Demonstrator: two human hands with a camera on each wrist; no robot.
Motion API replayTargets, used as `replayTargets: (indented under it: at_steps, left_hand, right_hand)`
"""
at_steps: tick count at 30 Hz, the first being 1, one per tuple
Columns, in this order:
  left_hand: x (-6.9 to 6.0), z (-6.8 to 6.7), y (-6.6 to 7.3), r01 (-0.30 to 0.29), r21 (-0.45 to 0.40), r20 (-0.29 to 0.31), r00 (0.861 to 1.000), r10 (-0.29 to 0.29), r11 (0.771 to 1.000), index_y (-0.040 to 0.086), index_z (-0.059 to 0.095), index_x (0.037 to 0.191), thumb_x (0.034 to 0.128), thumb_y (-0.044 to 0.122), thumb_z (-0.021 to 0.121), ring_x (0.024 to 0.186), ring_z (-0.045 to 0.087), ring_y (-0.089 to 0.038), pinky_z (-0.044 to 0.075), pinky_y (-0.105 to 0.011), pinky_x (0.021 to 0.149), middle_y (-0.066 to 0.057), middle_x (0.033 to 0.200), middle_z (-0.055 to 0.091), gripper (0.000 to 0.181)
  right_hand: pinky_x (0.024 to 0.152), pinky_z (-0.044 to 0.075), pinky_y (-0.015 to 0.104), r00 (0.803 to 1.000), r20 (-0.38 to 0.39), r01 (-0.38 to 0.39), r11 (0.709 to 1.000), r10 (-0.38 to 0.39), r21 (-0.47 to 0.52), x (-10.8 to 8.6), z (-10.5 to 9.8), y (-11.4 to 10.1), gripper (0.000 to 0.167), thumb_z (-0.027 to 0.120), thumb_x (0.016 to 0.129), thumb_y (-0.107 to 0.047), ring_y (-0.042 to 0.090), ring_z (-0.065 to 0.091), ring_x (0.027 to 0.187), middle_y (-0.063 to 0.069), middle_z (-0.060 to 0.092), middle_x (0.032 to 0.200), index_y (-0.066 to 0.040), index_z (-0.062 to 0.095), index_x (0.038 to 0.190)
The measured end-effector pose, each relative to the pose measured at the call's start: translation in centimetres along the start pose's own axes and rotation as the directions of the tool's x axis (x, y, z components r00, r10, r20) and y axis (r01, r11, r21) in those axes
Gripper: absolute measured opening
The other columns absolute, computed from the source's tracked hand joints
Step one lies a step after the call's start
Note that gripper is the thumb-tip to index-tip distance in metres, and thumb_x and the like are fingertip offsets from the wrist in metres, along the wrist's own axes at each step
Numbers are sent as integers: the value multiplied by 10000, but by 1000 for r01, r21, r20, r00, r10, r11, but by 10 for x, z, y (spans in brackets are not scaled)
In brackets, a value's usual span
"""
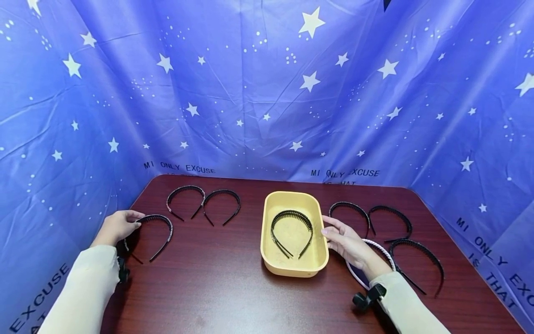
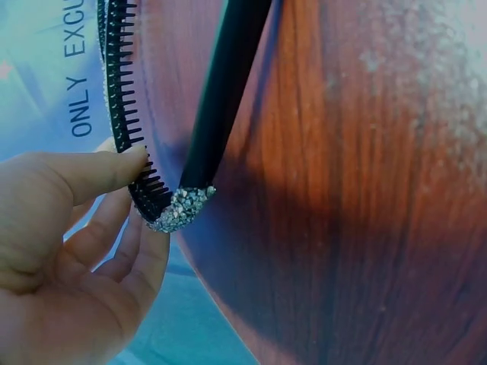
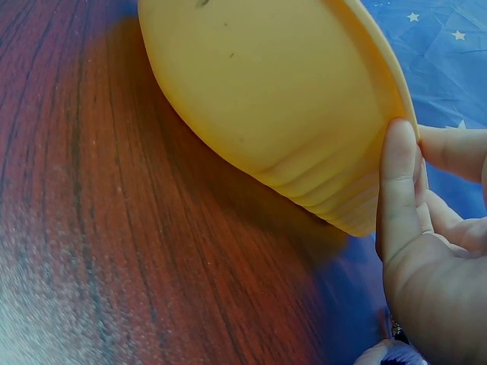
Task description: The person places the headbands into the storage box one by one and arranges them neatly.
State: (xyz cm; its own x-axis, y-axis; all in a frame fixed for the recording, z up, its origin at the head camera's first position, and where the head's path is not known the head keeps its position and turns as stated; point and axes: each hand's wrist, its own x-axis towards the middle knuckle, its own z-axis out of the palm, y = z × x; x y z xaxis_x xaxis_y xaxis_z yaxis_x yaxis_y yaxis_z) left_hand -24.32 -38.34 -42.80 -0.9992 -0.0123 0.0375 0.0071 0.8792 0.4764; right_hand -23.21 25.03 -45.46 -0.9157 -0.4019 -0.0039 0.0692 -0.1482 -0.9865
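At the table's left, my left hand [image 1: 118,227] pinches a black toothed headband [image 1: 170,227] between thumb and fingers. The left wrist view shows silvery glitter on this headband's [image 2: 183,209] outer side and comb-like teeth inside. My right hand [image 1: 348,241] holds the right rim of a yellow plastic bin [image 1: 292,269]. In the right wrist view, the thumb lies against the bin's [image 3: 281,99] outer wall and the fingers reach over its rim. Inside the bin lie black headbands [image 1: 292,213], overlapping; their exact count is unclear.
Two headbands [image 1: 222,191] lie at the back left, side by side. Several more dark headbands [image 1: 392,209] lie on the right. A pale twisted band [image 1: 380,248] is partly hidden beneath my right wrist. Blue star-printed cloth [image 1: 250,93] surrounds the brown table [image 1: 200,287].
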Motion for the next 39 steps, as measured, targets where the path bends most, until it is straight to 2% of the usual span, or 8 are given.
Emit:
replayTargets:
  at_steps: [9, 14, 21, 25, 39]
  left_hand:
    - [1, -3, 0, -17, 5, 25, 1000, 17, 1000, -80, 678, 1132, 926, 87, 652, 1086, 552, -552, 430, -654, 903, -268, 1045, 698, 266]
    - [2, -5, 3, -44, 13, 28, 999, 43, 999, -73, 686, 1125, 938, 106, 653, 1074, 568, -539, 431, -650, 900, -243, 1012, 712, 261]
    - [3, -7, 11, -42, 4, 40, 998, 42, 999, -59, 698, 1124, 952, 141, 650, 1075, 573, -525, 435, -646, 896, -207, 986, 727, 269]
    - [4, -7, 14, -60, 3, 42, 997, 60, 998, -56, 705, 1112, 951, 143, 653, 1067, 580, -519, 439, -646, 888, -197, 976, 731, 261]
    - [7, -7, 27, -91, -22, 38, 995, 91, 996, -23, 714, 1144, 972, 185, 642, 1133, 543, -543, 417, -674, 915, -232, 1072, 711, 279]
  right_hand:
    - [778, 560, 268, 1000, 17, 13, 1000, -13, 12, 0, -1, 0, 640, 503, 1022, -12, 129, 649, 906, 80, 645, 1064, 120, 128, 1523]
    - [773, 558, 262, 1000, 23, 18, 1000, -18, 11, 0, -1, 1, 635, 496, 1024, -8, 125, 646, 901, 75, 646, 1062, 125, 123, 1520]
    - [768, 558, 259, 1000, 17, 17, 1000, -17, 15, 0, -1, 1, 636, 497, 1023, -7, 125, 648, 896, 78, 644, 1058, 125, 123, 1520]
    - [774, 559, 262, 1000, 24, 19, 1000, -19, 18, 0, -1, 1, 639, 496, 1024, -6, 126, 649, 901, 82, 644, 1062, 126, 116, 1520]
    - [779, 559, 267, 1000, 20, 16, 1000, -16, 22, 0, 0, 0, 642, 499, 1023, -8, 132, 650, 909, 77, 646, 1061, 122, 121, 1524]
